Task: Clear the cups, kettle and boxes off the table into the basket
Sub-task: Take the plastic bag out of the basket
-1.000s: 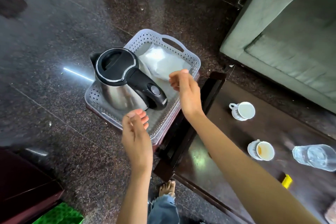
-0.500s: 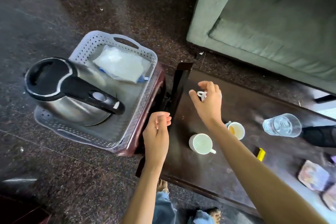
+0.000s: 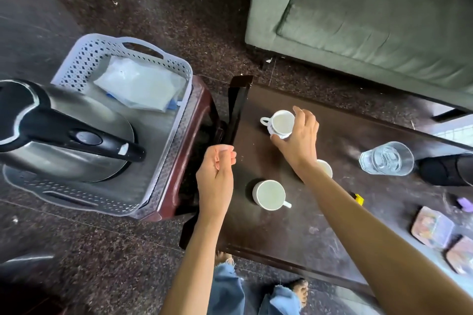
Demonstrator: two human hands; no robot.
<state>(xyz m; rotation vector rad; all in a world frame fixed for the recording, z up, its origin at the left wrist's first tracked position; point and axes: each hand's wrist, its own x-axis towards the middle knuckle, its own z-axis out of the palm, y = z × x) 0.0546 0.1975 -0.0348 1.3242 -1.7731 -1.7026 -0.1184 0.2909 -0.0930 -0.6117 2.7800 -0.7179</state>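
Fingers point(image 3: 304, 120) of the right hand point(image 3: 298, 142) curl round a small cup point(image 3: 280, 123) on the table point(image 3: 294, 238). The left hand point(image 3: 216, 176) hangs loosely curled and holds nothing. A second cup point(image 3: 268, 194) stands between both forearms. The kettle point(image 3: 102, 115) sits in the basket point(image 3: 84, 64), left of the left hand.

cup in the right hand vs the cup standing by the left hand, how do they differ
The held cup is gripped by the right hand; the near cup stands untouched on the table. The held cup's handle points left towards the basket; the near cup's points right. Both are white, with handles, and look empty.
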